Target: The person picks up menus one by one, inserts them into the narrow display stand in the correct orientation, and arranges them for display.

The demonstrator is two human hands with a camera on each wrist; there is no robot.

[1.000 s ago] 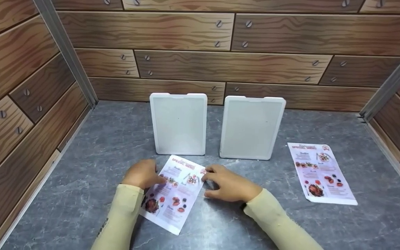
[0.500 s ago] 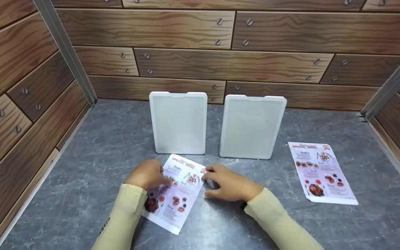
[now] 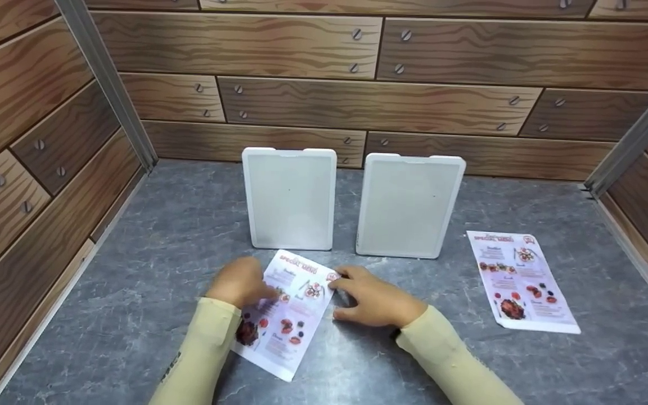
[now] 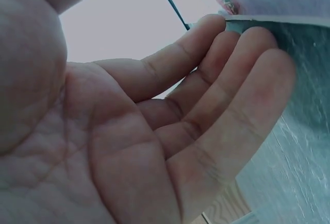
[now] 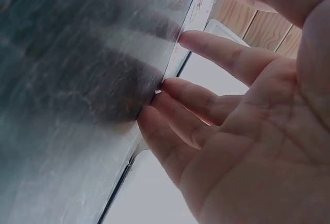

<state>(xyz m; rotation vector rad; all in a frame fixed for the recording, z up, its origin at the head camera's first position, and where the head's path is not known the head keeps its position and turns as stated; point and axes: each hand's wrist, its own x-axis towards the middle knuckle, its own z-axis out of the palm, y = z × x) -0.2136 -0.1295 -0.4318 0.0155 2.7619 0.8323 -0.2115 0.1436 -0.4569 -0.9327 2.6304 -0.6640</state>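
In the head view a printed menu sheet (image 3: 279,326) lies askew on the grey tabletop between my two hands. My left hand (image 3: 241,283) is at its left edge, the thumb over the printed side; the left wrist view shows gently bent fingers (image 4: 242,105) at the paper's edge. My right hand (image 3: 377,298) touches the sheet's upper right corner with its fingertips. Those fingers (image 5: 227,54) spread fairly straight in the right wrist view, with the palm facing the camera. Just behind the sheet, a white upright panel (image 3: 291,202) stands on the table.
A second white upright panel (image 3: 411,208) stands right of the first, with a narrow gap between them. Another menu sheet (image 3: 521,281) lies flat at the right. Wood-patterned walls (image 3: 301,101) enclose the table at the back and sides.
My left hand has shifted slightly to the right over the sheet. The right hand, panels and the other menu stay about where they were.
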